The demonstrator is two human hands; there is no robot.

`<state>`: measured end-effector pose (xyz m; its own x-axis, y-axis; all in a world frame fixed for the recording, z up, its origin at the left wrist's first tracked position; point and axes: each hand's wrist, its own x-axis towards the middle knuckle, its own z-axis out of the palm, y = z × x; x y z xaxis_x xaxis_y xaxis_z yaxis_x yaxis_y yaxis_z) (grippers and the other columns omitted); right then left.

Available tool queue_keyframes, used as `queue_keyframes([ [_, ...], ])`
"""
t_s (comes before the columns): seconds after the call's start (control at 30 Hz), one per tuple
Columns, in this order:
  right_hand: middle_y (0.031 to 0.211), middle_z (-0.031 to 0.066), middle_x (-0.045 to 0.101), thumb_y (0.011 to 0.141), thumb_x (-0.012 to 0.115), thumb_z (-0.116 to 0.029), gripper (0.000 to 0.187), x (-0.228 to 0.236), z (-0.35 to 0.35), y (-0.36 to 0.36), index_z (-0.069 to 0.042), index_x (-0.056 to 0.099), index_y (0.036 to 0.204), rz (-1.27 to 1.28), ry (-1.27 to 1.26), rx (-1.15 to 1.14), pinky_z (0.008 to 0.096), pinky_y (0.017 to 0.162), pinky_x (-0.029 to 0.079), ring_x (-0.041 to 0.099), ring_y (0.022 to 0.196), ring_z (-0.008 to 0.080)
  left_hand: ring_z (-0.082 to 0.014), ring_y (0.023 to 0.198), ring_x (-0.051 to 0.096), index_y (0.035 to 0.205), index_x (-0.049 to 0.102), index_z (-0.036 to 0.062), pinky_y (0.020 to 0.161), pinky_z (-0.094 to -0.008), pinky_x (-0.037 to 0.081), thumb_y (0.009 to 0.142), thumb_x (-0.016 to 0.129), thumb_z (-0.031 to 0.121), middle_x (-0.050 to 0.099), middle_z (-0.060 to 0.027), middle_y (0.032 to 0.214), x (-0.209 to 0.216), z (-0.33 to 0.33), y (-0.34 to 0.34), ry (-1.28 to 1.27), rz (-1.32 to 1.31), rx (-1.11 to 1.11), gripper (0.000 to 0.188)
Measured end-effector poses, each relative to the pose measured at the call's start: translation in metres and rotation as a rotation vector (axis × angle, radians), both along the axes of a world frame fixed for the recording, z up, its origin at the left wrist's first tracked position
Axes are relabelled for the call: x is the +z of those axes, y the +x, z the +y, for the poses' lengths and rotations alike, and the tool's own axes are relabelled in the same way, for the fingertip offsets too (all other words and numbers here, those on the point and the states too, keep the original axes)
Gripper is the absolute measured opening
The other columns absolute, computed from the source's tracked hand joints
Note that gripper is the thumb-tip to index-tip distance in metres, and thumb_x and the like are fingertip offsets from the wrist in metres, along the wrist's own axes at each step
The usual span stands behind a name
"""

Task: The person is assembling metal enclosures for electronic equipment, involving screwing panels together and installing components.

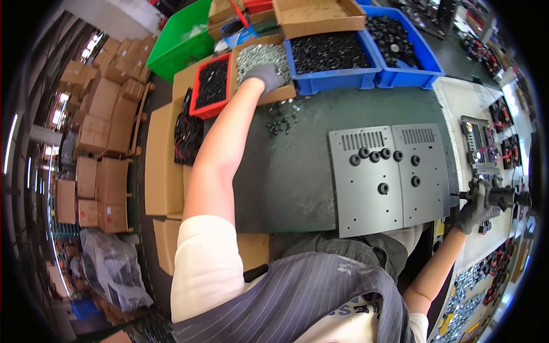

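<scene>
My left hand (pixel 264 78), in a grey glove, reaches into a cardboard box of small silvery metal parts (pixel 251 56). Its fingertips are hidden among the parts. On the right, my gloved right hand (pixel 477 207) is closed around a black power screwdriver (pixel 501 198), its bit pointing left. Between the hands, two grey metal panels (pixel 366 206) with slots and small holes lie side by side at the table's near edge. Several round black rubber feet (pixel 383 188) rest on them.
Beyond the dark green table (pixel 280 188) stand a red bin (pixel 196 103), two blue bins (pixel 337 82) of black parts and a green bin (pixel 166 60). Loose small black parts (pixel 279 121) lie before the metal-parts box. A pale bench (pixel 457 108) with electronic assemblies runs along the right.
</scene>
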<state>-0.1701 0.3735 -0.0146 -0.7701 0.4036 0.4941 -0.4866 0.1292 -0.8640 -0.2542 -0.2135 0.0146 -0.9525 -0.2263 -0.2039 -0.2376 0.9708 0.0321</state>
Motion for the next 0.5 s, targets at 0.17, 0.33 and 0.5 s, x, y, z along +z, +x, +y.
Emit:
queue_keyframes([
  [0.17, 0.087, 0.0071, 0.058, 0.08, 0.058, -0.005, 0.049, 0.016, -0.025, 0.01, 0.001, 0.04, 0.125, -0.072, -0.119, 0.025, 0.0254, 0.063, 0.047, 0.058, 0.072, 0.0144, -0.0239, 0.076, 0.062, 0.091, 0.066, 0.0021, 0.067, -0.0361, 0.05, 0.075, 0.053, 0.02, 0.065, -0.0172, 0.084, 0.009, -0.008, 0.019, 0.58, 0.094, 0.274, 0.027],
  [0.33, 0.084, 0.0057, 0.055, 0.08, 0.058, -0.005, 0.051, 0.018, -0.028, 0.018, -0.002, 0.037, 0.127, -0.08, -0.139, 0.037, 0.0221, 0.054, 0.045, 0.058, 0.071, 0.0143, -0.0164, 0.067, 0.054, 0.092, 0.051, 0.0037, 0.05, -0.0272, 0.049, 0.086, 0.051, 0.016, 0.052, -0.0056, 0.078, 0.018, -0.012, 0.033, 1.754, 0.393, 0.732, 0.014],
  [0.5, 0.084, 0.0065, 0.055, 0.08, 0.057, -0.003, 0.052, 0.022, -0.029, 0.018, 0.001, 0.036, 0.128, -0.088, -0.165, 0.032, 0.0217, 0.051, 0.045, 0.058, 0.069, 0.0139, -0.0101, 0.059, 0.051, 0.099, 0.052, 0.0013, 0.039, -0.0158, 0.039, 0.091, 0.047, 0.016, 0.055, -0.0072, 0.082, 0.012, -0.038, 0.018, 1.859, 0.351, 0.806, 0.017],
])
